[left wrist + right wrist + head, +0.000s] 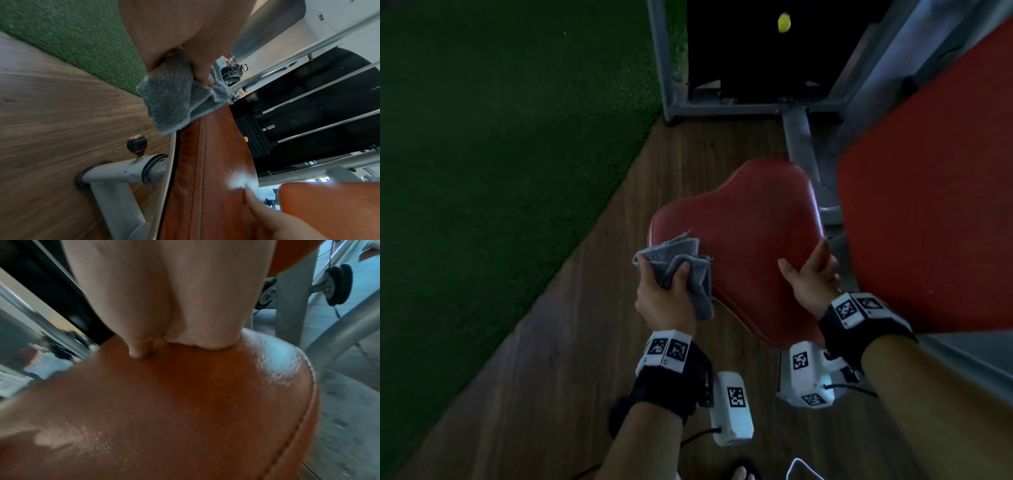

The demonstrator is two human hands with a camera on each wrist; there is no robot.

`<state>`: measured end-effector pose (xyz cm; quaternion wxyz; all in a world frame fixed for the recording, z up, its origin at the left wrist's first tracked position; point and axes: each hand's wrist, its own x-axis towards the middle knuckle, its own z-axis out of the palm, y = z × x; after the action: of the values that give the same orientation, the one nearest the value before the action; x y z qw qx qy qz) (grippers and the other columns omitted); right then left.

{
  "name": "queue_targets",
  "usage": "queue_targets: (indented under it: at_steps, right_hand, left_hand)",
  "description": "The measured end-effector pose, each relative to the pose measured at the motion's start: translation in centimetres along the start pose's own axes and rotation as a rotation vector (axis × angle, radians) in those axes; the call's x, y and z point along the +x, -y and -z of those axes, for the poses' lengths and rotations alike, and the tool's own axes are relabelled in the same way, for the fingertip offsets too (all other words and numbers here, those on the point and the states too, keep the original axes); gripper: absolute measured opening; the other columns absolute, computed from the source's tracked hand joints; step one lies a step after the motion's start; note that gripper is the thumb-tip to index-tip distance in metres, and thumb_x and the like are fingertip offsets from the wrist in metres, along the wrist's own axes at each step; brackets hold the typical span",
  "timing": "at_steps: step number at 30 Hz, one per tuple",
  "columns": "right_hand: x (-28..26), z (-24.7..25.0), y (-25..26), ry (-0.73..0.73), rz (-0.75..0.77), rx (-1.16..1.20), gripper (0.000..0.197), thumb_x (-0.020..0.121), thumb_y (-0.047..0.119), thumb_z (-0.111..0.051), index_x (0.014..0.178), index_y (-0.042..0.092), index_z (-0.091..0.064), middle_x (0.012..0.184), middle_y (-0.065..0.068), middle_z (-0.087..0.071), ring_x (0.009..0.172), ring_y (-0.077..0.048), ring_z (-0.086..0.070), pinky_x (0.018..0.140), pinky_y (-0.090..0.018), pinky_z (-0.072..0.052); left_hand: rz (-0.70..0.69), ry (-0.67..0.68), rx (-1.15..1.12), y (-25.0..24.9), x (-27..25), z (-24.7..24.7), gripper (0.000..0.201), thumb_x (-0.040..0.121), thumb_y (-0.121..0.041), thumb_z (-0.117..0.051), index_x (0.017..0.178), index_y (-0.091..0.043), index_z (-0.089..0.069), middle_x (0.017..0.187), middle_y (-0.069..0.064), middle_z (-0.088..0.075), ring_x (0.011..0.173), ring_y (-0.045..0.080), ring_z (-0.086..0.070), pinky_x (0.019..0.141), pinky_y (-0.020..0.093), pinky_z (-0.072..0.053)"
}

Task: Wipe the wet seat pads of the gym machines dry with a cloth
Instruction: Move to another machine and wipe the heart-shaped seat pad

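A red seat pad with a glossy, wet-looking top stands in the middle of the head view. My left hand grips a bunched grey cloth at the pad's left edge. In the left wrist view the cloth hangs over the seat pad's stitched rim. My right hand holds the pad's right edge, with the thumb laid on top and the fingers round the side. How far those fingers reach under the pad is hidden.
A large red backrest pad stands close on the right. The grey machine frame and black weight stack lie ahead. A seat post with a black knob sits under the pad. Wood floor and green turf lie to the left.
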<state>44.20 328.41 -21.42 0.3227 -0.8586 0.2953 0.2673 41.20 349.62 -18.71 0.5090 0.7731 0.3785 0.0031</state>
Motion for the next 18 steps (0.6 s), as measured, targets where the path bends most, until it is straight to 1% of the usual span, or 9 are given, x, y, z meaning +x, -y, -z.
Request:
queue_targets:
  at_steps: [2, 4, 5, 7, 9, 11, 13, 18]
  right_hand:
    - [0.0, 0.3, -1.1, 0.016, 0.067, 0.035, 0.093, 0.092, 0.055, -0.049, 0.149, 0.032, 0.022, 0.16, -0.008, 0.013, 0.146, -0.035, 0.0, 0.118, -0.053, -0.008]
    - [-0.2, 0.7, -2.4, -0.015, 0.164, 0.09, 0.092, 0.092, 0.047, -0.055, 0.151, 0.036, 0.015, 0.159, -0.007, 0.0, 0.145, -0.032, -0.012, 0.117, -0.051, -0.016]
    - [-0.5, 0.8, -3.1, -0.029, 0.206, 0.115, 0.09, 0.092, 0.043, -0.057, 0.151, 0.037, 0.011, 0.158, -0.007, -0.007, 0.143, -0.03, -0.018, 0.116, -0.049, -0.02]
    - [-1.4, 0.7, -4.2, -0.019, 0.236, 0.127, 0.084, 0.094, 0.04, -0.054, 0.151, 0.04, 0.009, 0.156, -0.01, -0.011, 0.141, -0.029, -0.024, 0.113, -0.045, -0.023]
    - [-2.3, 0.3, -5.4, -0.011, 0.28, 0.114, 0.08, 0.096, 0.04, -0.05, 0.15, 0.04, 0.009, 0.156, -0.013, -0.008, 0.141, -0.03, -0.021, 0.115, -0.046, -0.023]
    - [-3.0, 0.2, -6.1, 0.028, 0.323, 0.136, 0.077, 0.097, 0.039, -0.047, 0.15, 0.041, 0.009, 0.157, -0.01, 0.0, 0.145, -0.028, -0.014, 0.116, -0.049, -0.02]
    - [-3.4, 0.1, -6.4, 0.06, 0.344, 0.169, 0.075, 0.098, 0.039, -0.045, 0.149, 0.043, 0.01, 0.158, -0.006, 0.006, 0.146, -0.025, -0.008, 0.117, -0.051, -0.019]
    - [-3.3, -0.2, -6.3, 0.034, 0.332, 0.191, 0.074, 0.098, 0.041, -0.044, 0.149, 0.046, 0.009, 0.157, -0.002, 0.007, 0.146, -0.025, -0.006, 0.117, -0.052, -0.016]
  left_hand:
    - [-0.019, 0.005, 0.008, 0.2, 0.1, 0.0, 0.075, 0.088, -0.031, -0.07, 0.152, -0.021, -0.03, 0.141, 0.009, -0.053, 0.13, 0.026, -0.048, 0.101, 0.03, -0.041]
    - [-0.032, 0.013, 0.026, 0.3, 0.1, -0.2, 0.075, 0.089, -0.032, -0.069, 0.152, -0.02, -0.03, 0.141, 0.01, -0.053, 0.13, 0.028, -0.048, 0.101, 0.033, -0.042]
    - [-0.036, 0.016, 0.035, 0.3, 0.1, -0.2, 0.075, 0.089, -0.033, -0.068, 0.152, -0.02, -0.029, 0.141, 0.011, -0.052, 0.13, 0.028, -0.048, 0.101, 0.034, -0.042]
    - [-0.038, 0.018, 0.045, 0.4, 0.2, -0.2, 0.076, 0.09, -0.034, -0.068, 0.153, -0.019, -0.028, 0.143, 0.011, -0.051, 0.131, 0.03, -0.047, 0.101, 0.035, -0.042]
    - [-0.035, 0.023, 0.045, 0.3, 0.2, -0.1, 0.076, 0.09, -0.035, -0.068, 0.153, -0.019, -0.028, 0.144, 0.011, -0.05, 0.131, 0.03, -0.047, 0.102, 0.037, -0.042]
    - [-0.029, 0.023, 0.034, 0.2, 0.3, -0.1, 0.076, 0.09, -0.035, -0.067, 0.153, -0.02, -0.029, 0.144, 0.01, -0.049, 0.131, 0.03, -0.047, 0.101, 0.037, -0.043]
    - [-0.019, 0.03, 0.035, 0.1, 0.3, 0.1, 0.075, 0.09, -0.035, -0.067, 0.152, -0.02, -0.029, 0.144, 0.01, -0.049, 0.131, 0.031, -0.047, 0.101, 0.039, -0.043]
    - [-0.018, 0.046, 0.05, 0.1, 0.5, 0.2, 0.075, 0.09, -0.035, -0.067, 0.153, -0.019, -0.029, 0.145, 0.011, -0.048, 0.132, 0.032, -0.046, 0.102, 0.04, -0.042]
